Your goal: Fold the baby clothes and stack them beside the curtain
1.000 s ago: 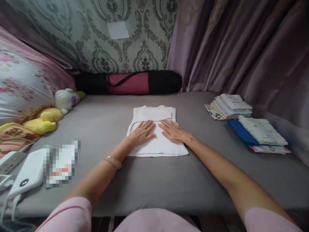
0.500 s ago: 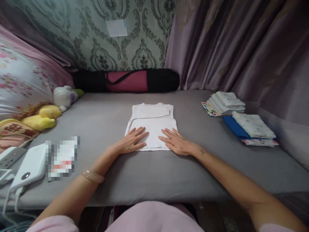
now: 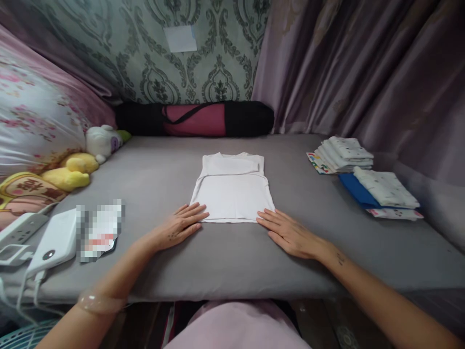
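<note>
A white long-sleeved shirt (image 3: 236,196) lies flat in front of me, its sleeve folded across the upper part and its neckline toward the wall. At the lower left corner, my left hand (image 3: 181,224) rests with fingers stretched out, the tips on the fabric. My right hand (image 3: 286,231) lies likewise at the lower right corner, fingers spread and fingertips on the hem. Neither hand grips anything. The shirt sides are drawn in slightly near the middle.
Folded clothes form two piles, one farther back (image 3: 341,155) and one nearer (image 3: 385,191), at the right. A black and maroon roll bag (image 3: 194,119) lies along the wall. Plush toys (image 3: 74,172), a power bank (image 3: 54,240) and a power strip (image 3: 23,228) are at the left.
Both hands have slid outward and toward me, from the lower part of the shirt to its bottom corners. The lower part of the shirt now lies more spread out.
</note>
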Motion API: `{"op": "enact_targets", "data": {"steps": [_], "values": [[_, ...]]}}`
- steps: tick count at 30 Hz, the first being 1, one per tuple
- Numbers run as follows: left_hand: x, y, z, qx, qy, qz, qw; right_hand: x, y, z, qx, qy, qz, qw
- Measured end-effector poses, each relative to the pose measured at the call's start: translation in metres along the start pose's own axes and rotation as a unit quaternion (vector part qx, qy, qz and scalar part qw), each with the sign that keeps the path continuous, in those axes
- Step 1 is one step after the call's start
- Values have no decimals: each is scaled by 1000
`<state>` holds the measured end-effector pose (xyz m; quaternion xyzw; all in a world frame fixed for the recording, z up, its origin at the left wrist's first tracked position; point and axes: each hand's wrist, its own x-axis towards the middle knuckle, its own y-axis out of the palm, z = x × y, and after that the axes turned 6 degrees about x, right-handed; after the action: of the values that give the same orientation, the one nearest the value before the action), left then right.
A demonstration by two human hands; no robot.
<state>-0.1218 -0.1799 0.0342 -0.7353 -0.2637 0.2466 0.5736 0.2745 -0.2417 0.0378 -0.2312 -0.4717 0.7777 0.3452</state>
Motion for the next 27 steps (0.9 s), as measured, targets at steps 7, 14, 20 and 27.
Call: {"op": "enact_targets", "data": {"steps": [7, 14, 20, 27], "values": [[-28, 2, 14, -36, -44, -46, 997, -23, -3, -8, 27, 25, -80, 996], [-26, -7, 22, -26, -23, -56, 998, -19, -11, -20, 26, 21, -117, 992], [-20, -15, 23, 37, 25, -71, 996, -14, -17, -22, -7, 6, -119, 993], [-14, -10, 20, 43, 20, -109, 993, -9, -11, -21, -76, 5, -122, 990]]}}
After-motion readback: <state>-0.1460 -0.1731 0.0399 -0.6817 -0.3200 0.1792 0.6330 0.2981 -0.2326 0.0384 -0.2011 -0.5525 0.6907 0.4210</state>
